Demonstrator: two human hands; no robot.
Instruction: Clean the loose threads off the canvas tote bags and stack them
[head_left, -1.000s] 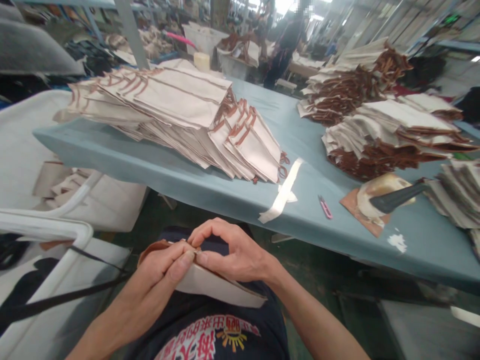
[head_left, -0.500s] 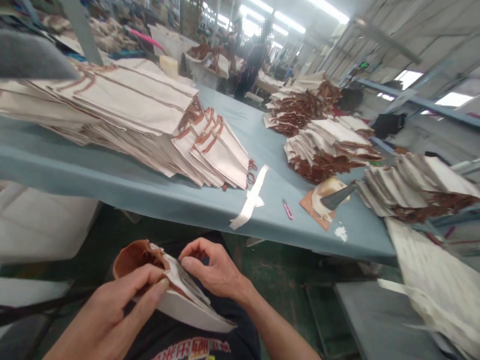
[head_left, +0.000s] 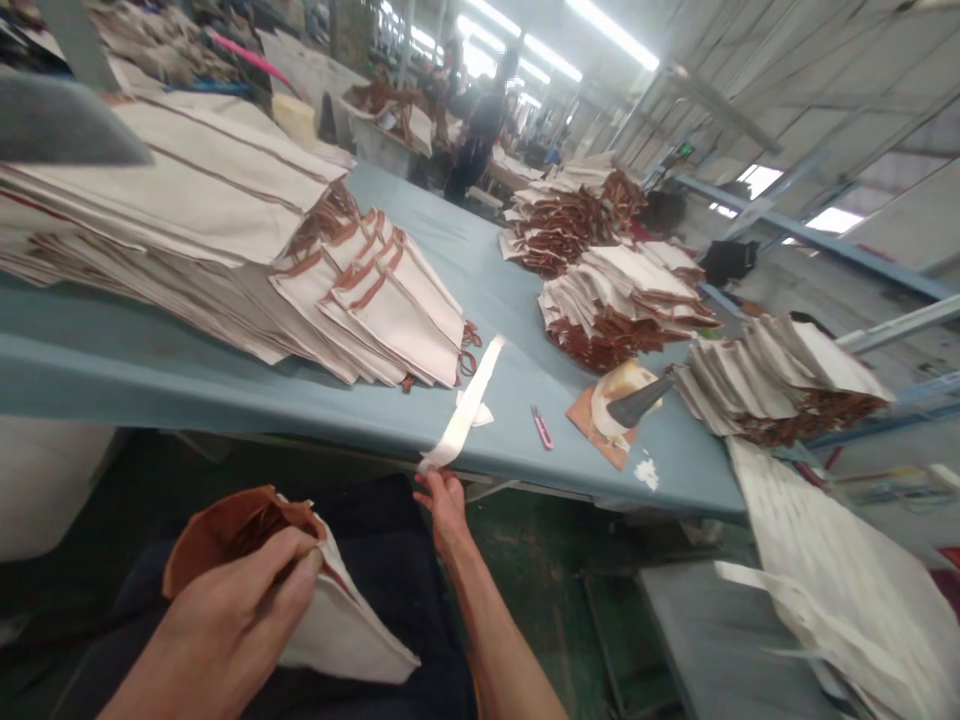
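My left hand is closed on a small pouch of off-white fabric with a brown lining, pinching it near its seam above my lap. The pouch's brown mouth gapes toward the upper left, and my fingers cover part of the seam. Farther forward, my right hand is at the table's front edge. Its bent fingertips are on the near end of a white strip, which lies across the edge of the blue table. The exact pinch is small and partly hidden.
Stacked off-white pieces lie on the left of the table. Small pink-handled snips and a glue-smeared container with a dark handle are to the right. More white-and-brown bundles stand behind. A person is in the background.
My right hand has left the pouch and moved forward to the strip at the table edge. My left hand still grips the pouch. The view has shifted slightly right.
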